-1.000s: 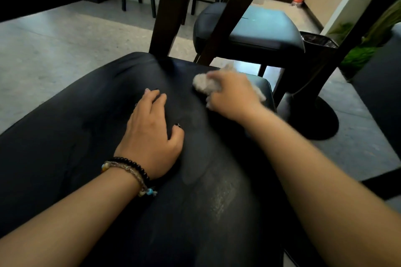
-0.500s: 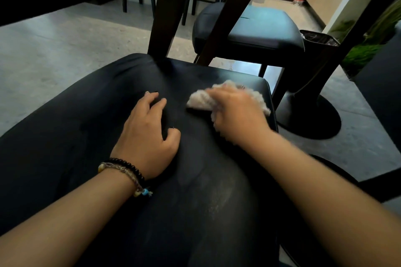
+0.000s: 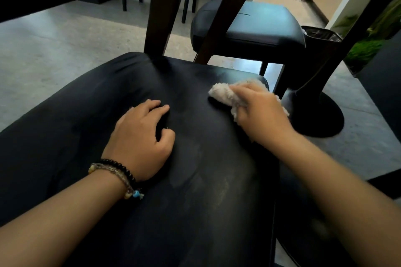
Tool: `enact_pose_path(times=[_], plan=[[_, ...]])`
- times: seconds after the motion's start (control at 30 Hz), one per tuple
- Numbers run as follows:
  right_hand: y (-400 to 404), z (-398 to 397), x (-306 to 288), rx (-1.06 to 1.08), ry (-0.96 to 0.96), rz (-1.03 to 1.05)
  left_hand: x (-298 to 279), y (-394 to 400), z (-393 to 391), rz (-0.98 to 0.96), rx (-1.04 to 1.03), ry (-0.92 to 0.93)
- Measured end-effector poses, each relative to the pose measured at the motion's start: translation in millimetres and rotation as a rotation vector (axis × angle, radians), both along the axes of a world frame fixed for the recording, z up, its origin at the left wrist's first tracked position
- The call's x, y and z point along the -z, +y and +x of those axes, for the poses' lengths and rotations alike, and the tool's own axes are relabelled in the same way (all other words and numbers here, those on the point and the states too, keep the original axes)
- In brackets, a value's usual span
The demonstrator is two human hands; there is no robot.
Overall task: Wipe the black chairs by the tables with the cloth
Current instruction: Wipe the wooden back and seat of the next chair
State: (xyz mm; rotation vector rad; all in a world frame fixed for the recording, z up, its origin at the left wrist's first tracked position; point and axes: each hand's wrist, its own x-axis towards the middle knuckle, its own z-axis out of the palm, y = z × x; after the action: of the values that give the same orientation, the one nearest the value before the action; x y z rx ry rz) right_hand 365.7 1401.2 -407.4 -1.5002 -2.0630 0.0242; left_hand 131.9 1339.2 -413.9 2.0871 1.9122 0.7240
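Right hand (image 3: 259, 110) of mine grips the bunched cloth (image 3: 223, 94) against the black chair seat (image 3: 195, 180); left hand (image 3: 141, 141) rests loosely curled, holding nothing.

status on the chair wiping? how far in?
Done: nothing clearly finished; pale smears still show on the near seat. In hand: the right hand grips the cloth at that seat's far right corner, while the left hand rests on it. Left: the rest of this seat and the second black chair behind.
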Motion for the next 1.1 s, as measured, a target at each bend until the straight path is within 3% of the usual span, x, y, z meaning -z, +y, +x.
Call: enact_pose_path(times=[0.1, 0.23, 0.37, 0.5, 0.57, 0.83, 1.0, 1.1], plan=[[59.1, 14.2, -8.2, 0.239, -0.073, -0.153, -1.8, -0.6, 0.4, 0.003, -0.01, 0.009], [101.7, 24.3, -9.2, 0.469, 0.26, -0.267, 0.4, 0.2, 0.4, 0.013, -0.01, 0.019], [87.3, 33.5, -5.4, 0.432, 0.503, -0.268, 1.8, -0.2, -0.6, 0.019, -0.015, 0.018], [50.1, 49.7, 6.0, 0.391, 0.98, -0.371, -1.0, -1.3, 0.8, 0.004, -0.002, 0.011], [16.5, 51.3, 16.2, 0.386, 1.076, -0.433, -0.9, -1.6, 1.1, -0.002, 0.003, 0.012], [-141.5, 22.4, 37.9, 0.499, 1.112, -0.497, -2.4, -1.1, 2.4, -0.005, 0.005, 0.036], [-221.9, -10.2, 37.9, 0.487, 1.071, -0.325, -7.5, -4.1, 4.4, -0.032, 0.037, 0.088], [-248.7, -30.4, 29.6, 0.398, 0.945, -0.127, -17.3, -9.5, 1.8, -0.022, 0.059, 0.152]])
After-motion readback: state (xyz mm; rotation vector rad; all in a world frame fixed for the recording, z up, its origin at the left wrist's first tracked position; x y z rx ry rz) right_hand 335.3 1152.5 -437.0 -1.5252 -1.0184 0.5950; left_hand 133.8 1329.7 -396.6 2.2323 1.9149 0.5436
